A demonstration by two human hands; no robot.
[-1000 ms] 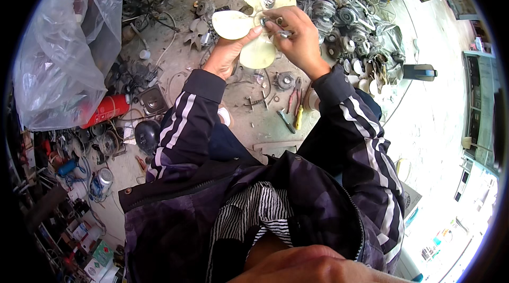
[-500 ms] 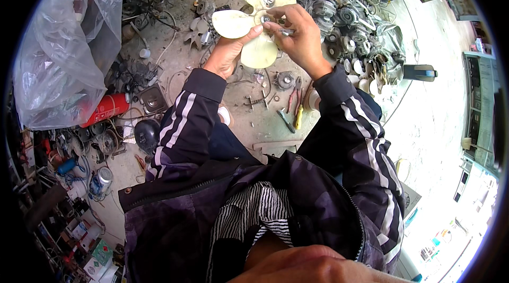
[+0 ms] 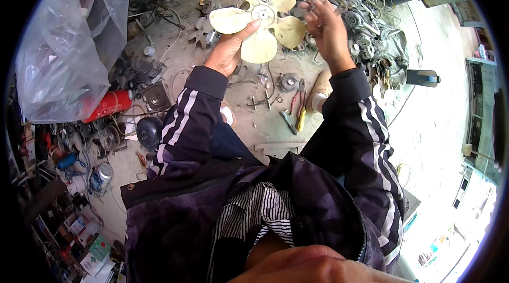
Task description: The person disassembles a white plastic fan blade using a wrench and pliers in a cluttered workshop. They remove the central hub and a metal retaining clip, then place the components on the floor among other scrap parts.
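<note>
Right hand [image 3: 325, 22] withdrawn rightward, small gap to blade edge [image 3: 300, 32] | grip half-curled, contents unclear | left hand [image 3: 228, 52] grip clamps fan [image 3: 265, 11]

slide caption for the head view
Left hand grips a pale yellow five-bladed fan, with the right hand beside it.

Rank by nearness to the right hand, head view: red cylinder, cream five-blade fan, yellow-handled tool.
From the right hand:
1. cream five-blade fan: just left, held in the left hand
2. yellow-handled tool: lower in the picture, near centre
3. red cylinder: far left
</note>
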